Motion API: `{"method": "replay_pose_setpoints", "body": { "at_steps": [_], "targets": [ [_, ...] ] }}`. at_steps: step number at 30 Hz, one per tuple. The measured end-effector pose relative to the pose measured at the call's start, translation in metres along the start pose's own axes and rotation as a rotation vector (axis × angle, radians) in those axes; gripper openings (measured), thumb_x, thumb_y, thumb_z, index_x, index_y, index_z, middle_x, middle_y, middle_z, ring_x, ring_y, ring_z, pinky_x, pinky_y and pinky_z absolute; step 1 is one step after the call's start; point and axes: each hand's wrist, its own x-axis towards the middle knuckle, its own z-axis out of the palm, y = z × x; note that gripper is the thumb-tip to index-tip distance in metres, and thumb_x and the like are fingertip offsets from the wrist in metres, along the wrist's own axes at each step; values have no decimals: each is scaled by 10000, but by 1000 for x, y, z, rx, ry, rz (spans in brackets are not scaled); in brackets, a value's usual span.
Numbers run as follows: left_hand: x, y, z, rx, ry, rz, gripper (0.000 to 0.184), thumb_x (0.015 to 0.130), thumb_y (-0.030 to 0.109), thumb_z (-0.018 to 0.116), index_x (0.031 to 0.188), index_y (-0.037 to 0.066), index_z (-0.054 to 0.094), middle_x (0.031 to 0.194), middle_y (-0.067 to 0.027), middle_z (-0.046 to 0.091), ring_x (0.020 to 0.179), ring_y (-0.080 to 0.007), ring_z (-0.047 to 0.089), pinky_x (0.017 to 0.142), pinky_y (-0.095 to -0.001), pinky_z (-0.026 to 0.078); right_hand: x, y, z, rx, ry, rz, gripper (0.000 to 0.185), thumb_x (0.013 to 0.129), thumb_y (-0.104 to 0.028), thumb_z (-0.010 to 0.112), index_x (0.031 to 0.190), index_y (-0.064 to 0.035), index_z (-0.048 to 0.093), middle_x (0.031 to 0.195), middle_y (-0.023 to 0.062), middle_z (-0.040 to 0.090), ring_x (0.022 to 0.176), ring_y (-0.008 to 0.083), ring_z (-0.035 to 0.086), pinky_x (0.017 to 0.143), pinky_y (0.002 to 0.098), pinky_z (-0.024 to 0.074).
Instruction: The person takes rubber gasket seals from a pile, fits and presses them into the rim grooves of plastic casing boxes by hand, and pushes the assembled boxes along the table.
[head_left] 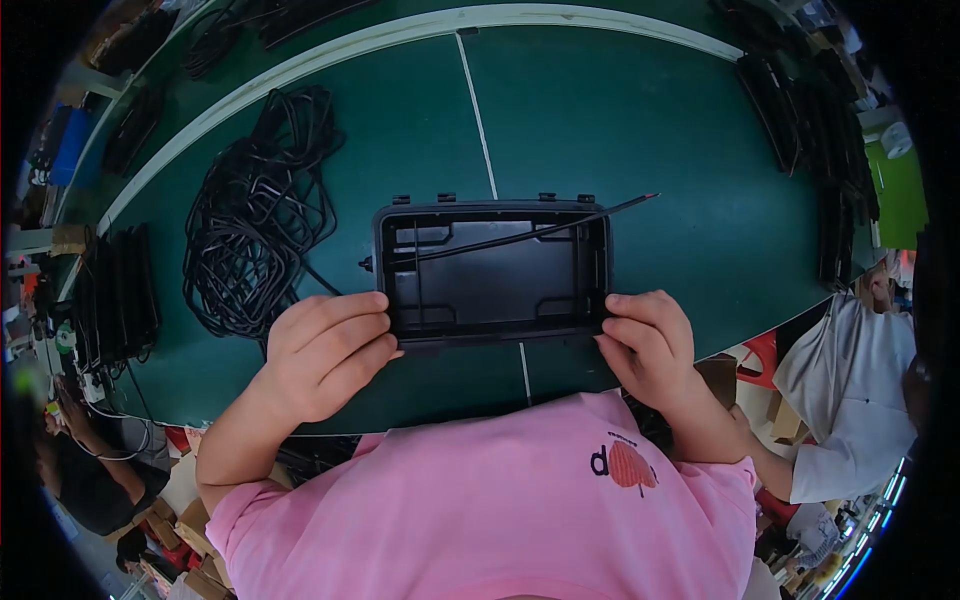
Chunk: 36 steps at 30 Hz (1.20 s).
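Head view, box: the open-topped black plastic box (495, 285) is at the clock centre, before the wearer; whether it rests on the table cannot be told.
Grip: left hand (335, 345) pinches its 8 o'clock corner, thumb against fingers; right hand (652, 342) pinches the 4 o'clock corner. Holding both ends probably keeps it level and leaves the inside unobstructed.
Heading: long axis runs 9 to 3 o'clock; the mouth faces up, hinge lugs (447, 198) toward 12.
Black cable lead (530, 232): lies across the box from the cable gland (366, 264) at 9, its red-tipped end past the rim at 2; the gland seemingly anchors it.
Cable heap (265, 190): loosely coiled at 10, apparently within left-hand reach.
Green table (650, 120): spreads beneath, toward 12.
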Motion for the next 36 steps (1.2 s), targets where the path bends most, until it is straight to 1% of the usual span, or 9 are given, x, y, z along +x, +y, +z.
{"method": "replay_pose_setpoints", "body": {
  "at_steps": [13, 17, 19, 23, 26, 28, 32, 34, 36],
  "targets": [
    [-5, -1, 4, 65, 25, 98, 197, 722, 39, 755, 894, 33, 658, 933, -88, 651, 901, -258, 678, 628, -291, 509, 0, 3, -6, -166, -77, -177, 245, 643, 7, 740, 877, 15, 666, 1037, 171, 671, 705, 213, 623, 556, 309, 462],
    [-9, -2, 7, 66, 46, 89, 201, 717, 36, 754, 892, 48, 657, 940, -80, 644, 910, -254, 674, 616, -282, 499, -4, 2, 0, -95, -22, -93, 251, 657, 13, 756, 891, 8, 667, 1048, 168, 673, 691, 204, 624, 542, 300, 466],
    [-10, -2, 8, 61, 51, 86, 201, 716, 38, 754, 891, 52, 655, 943, -77, 642, 915, -253, 672, 614, -281, 498, -5, 1, 5, -9, 90, 15, 257, 669, 17, 774, 901, -5, 667, 1058, 162, 675, 671, 205, 626, 540, 303, 469],
    [-11, -2, 10, 54, 64, 86, 208, 713, 40, 760, 889, 57, 651, 944, -71, 635, 925, -253, 667, 614, -281, 498, -4, 4, 5, 18, 96, 27, 262, 671, 11, 787, 899, -14, 661, 1058, 158, 674, 658, 207, 628, 526, 301, 459],
    [-13, -2, 12, 42, 69, 87, 215, 713, 41, 766, 890, 64, 646, 946, -69, 630, 932, -254, 663, 619, -285, 500, -5, 7, 0, -14, 14, -13, 251, 673, 12, 786, 887, -12, 657, 1052, 160, 672, 666, 209, 631, 522, 300, 454],
    [-13, -3, 14, 35, 71, 88, 219, 714, 42, 767, 892, 69, 643, 950, -67, 626, 938, -254, 661, 623, -288, 501, -7, 9, 0, -126, 1, -149, 251, 667, 11, 790, 879, -16, 659, 1044, 167, 670, 658, 209, 627, 518, 300, 451],
    [-16, -2, 17, 25, 96, 79, 232, 718, 46, 769, 907, 77, 638, 964, -61, 620, 959, -251, 653, 634, -294, 506, -6, 8, 2, -125, 9, -142, 261, 677, 10, 783, 900, -23, 653, 1033, 167, 664, 680, 219, 637, 524, 301, 454],
    [-16, -2, 17, 28, 102, 77, 234, 720, 47, 768, 912, 77, 638, 969, -60, 619, 964, -251, 651, 638, -294, 507, -6, 6, 3, 39, 11, 39, 302, 689, 29, 782, 935, -35, 620, 1036, 157, 660, 759, 245, 658, 577, 314, 498],
    [-16, -1, 16, 41, 94, 75, 238, 720, 54, 769, 920, 71, 641, 965, -63, 622, 960, -252, 652, 646, -295, 510, -6, 4, 4, 99, 48, 80, 331, 690, 40, 783, 952, -40, 598, 1047, 152, 657, 811, 258, 661, 623, 321, 517]
  ]
}}
